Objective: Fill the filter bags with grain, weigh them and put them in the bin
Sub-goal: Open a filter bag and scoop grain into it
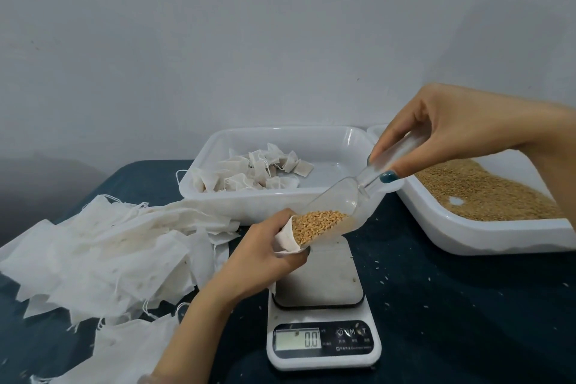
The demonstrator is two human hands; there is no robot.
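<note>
- Soft, even, fairly dim indoor light with a cool cast.
- The wall point(280, 25) darkens toward its lower left.
- Shadows are faint and diffuse.
- Slight softness overall; wide-angle bending at the edges.

Two slender arms reach into the head view, bare from the wrists back to the frame edge. The right hand point(436, 134) wears dark teal nail varnish, plain on the thumbnail point(388, 177) and on one fingertip just beside it. The left hand point(265, 254) shows one dark nail, too small to tell the shade. A pale, blurred patch shows at the bottom end of the left forearm; what it is cannot be told
</note>
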